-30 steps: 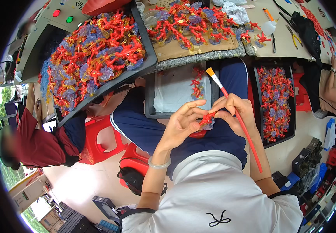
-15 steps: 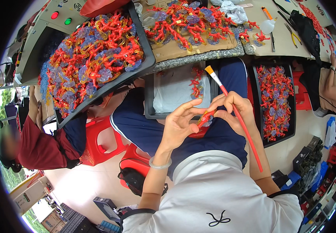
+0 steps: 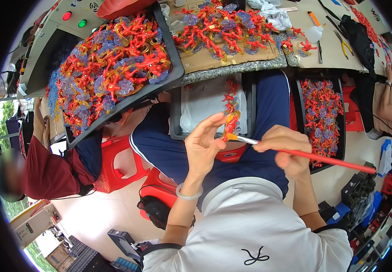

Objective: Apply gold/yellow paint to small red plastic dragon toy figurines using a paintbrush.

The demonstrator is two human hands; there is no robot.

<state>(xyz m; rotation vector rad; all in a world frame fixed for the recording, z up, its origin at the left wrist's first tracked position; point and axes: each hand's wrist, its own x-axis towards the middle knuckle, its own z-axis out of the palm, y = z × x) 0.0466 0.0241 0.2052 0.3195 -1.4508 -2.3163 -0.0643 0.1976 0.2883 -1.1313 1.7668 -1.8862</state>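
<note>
The left hand (image 3: 205, 144) held a small red and amber plastic figure (image 3: 230, 124) pinched between thumb and fingertips, its grip narrow and closed on the piece, raised above the lap in front of the grey tray (image 3: 176, 118) that rested on the knees. The figure stood roughly upright in that pinch, its long axis running up and down the view, its lower end just above the thumb. The right hand (image 3: 286, 152) was closed around a red-handled paintbrush (image 3: 314, 156), held like a pen near the metal ferrule. The brush's long axis lay nearly level across the view, the handle running off to the person's right and slightly down, the bristle tip (image 3: 230, 136) pointing to the person's left and meeting the lower part of the figure. So the figure lay directly to the left of the right hand's grip, at the end of the brush, and the two axes crossed at close to a right angle. The left hand was the nearer one to the figure, being in contact with it; the right hand reached it only through the brush. A few more red pieces (image 3: 230, 97) lay on the white lining of the grey tray just beyond the held one. On the worktop (image 3: 250, 67) farther off a large black tray (image 3: 169, 68) carried a heap of similar red, amber and blue pieces, and another dark tray (image 3: 299, 97) of them sat to the right
</note>
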